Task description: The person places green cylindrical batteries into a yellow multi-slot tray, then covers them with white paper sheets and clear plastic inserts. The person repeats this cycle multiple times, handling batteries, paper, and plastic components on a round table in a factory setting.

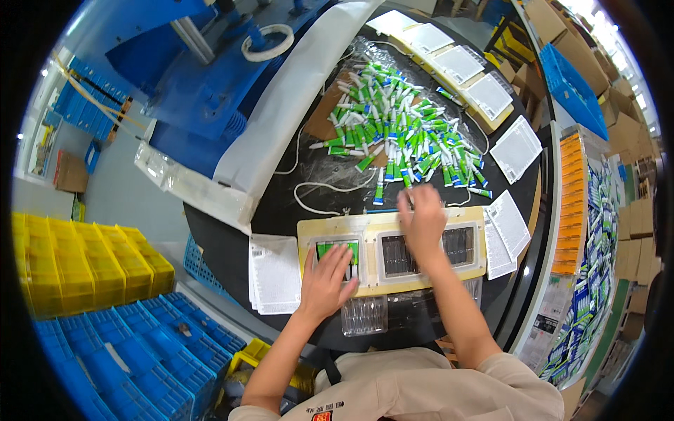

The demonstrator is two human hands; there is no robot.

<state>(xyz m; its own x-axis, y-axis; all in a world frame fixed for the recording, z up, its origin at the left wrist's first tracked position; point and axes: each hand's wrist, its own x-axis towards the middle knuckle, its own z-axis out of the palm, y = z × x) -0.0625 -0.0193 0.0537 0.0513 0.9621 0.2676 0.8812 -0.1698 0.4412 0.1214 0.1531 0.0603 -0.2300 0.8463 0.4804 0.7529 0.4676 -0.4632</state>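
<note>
My left hand [327, 278] lies over the left window of a cream-coloured fixture [330, 228], its fingers stretched out across small green-and-white tubes [327, 248] set side by side there. The other window holds a clear plastic blister tray [397, 256] with dark slots showing. My right hand [423, 219] reaches past the fixture's far edge, at the near side of a heaped pile of green, white and blue tubes [393, 116]. Its fingertips are smeared by motion, and I cannot make out whether a tube is between them.
Printed white cards lie left [275, 274] and right [509, 221] of the fixture. Another fixture [484, 116] bearing cards stands at the far right. Clear blister trays [364, 316] lie near me. A blue machine [203, 91] rises far left; yellow bins [91, 263] and blue crates [133, 351] stand left.
</note>
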